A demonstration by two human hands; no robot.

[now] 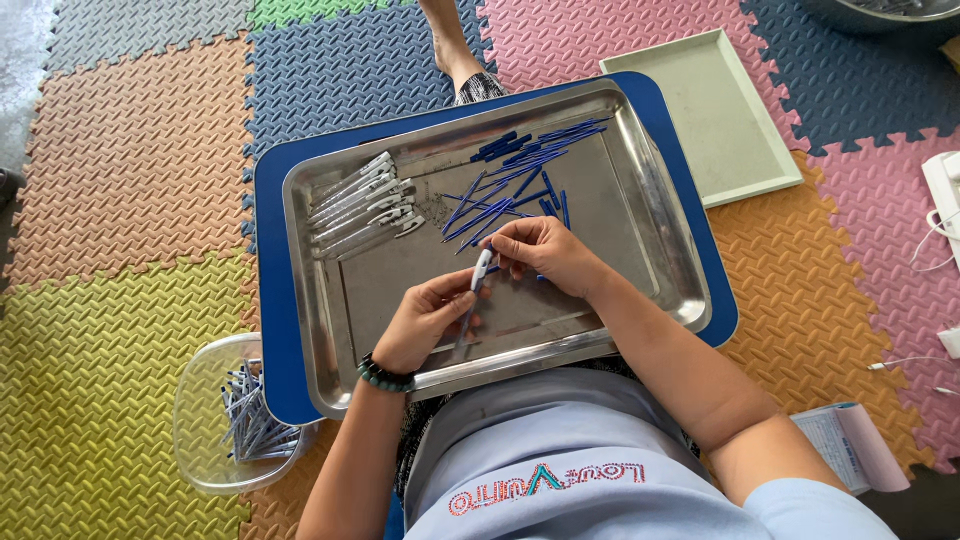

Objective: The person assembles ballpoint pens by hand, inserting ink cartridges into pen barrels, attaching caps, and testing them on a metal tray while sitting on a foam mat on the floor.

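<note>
You are sitting on a floor of coloured foam mats [130, 160], working over a steel tray [650, 240] that is resting on a blue board [268, 300] across your lap. A pale green tray [720, 110] is lying just beyond it, and a clear tub [205, 400] of finished pens is sitting by your left knee. Inside the steel tray, white pen barrels [362, 208] are lying in a row, with blue refills [515, 180] scattered beside them. Your left hand [425, 320] is curling closed around a pen barrel [480, 272], while your right hand [545, 252] is pinching its top end. The barrel looks light, stiff and smooth, so it is probably best gripped mid-shaft.
</note>
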